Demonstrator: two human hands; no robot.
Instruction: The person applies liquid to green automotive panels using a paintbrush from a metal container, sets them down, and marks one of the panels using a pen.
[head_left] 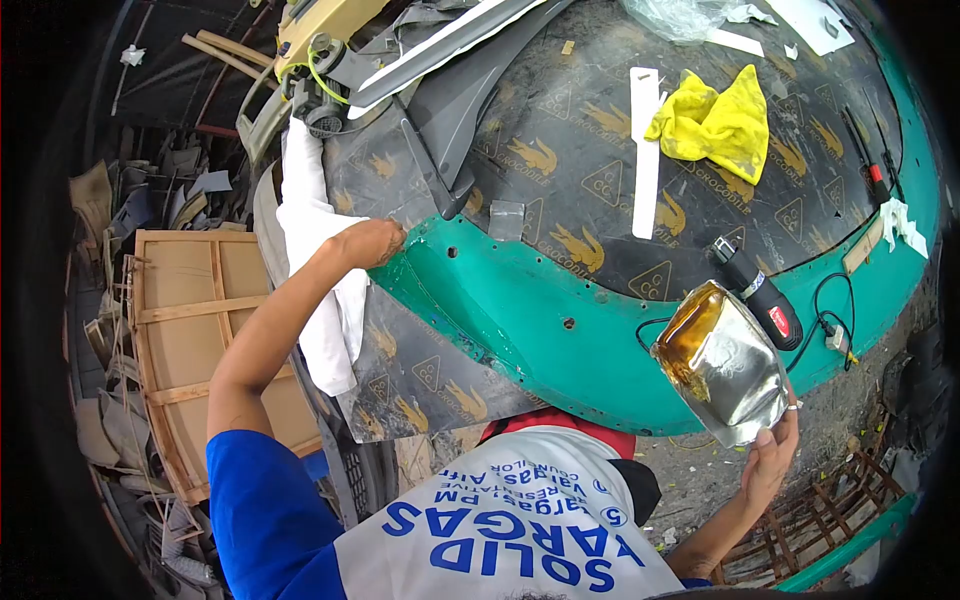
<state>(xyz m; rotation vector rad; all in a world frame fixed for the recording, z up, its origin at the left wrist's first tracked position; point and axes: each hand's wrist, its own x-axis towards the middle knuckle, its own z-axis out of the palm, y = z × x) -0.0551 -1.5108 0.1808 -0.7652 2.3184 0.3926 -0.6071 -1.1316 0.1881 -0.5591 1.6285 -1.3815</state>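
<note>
My left hand (372,243) is closed at the left tip of a long, curved green car bumper (520,305); its fingers curl down against the green surface, and what they pinch, if anything, is hidden. My right hand (770,455) grips the lower edge of a shiny silver tray (735,385), tilted up over the bumper's right part. Amber-brown residue coats the tray's upper left inside. Just behind the tray lies a black heat gun (755,295) with a red label, its cord running along the bumper.
A yellow cloth (715,125) and a white strip (646,160) lie on the crocodile-printed board (590,200). White fabric (315,260) hangs at the left. Dark trim (440,110) reaches in from above. A wood-framed panel (200,320) and scrap stand at far left.
</note>
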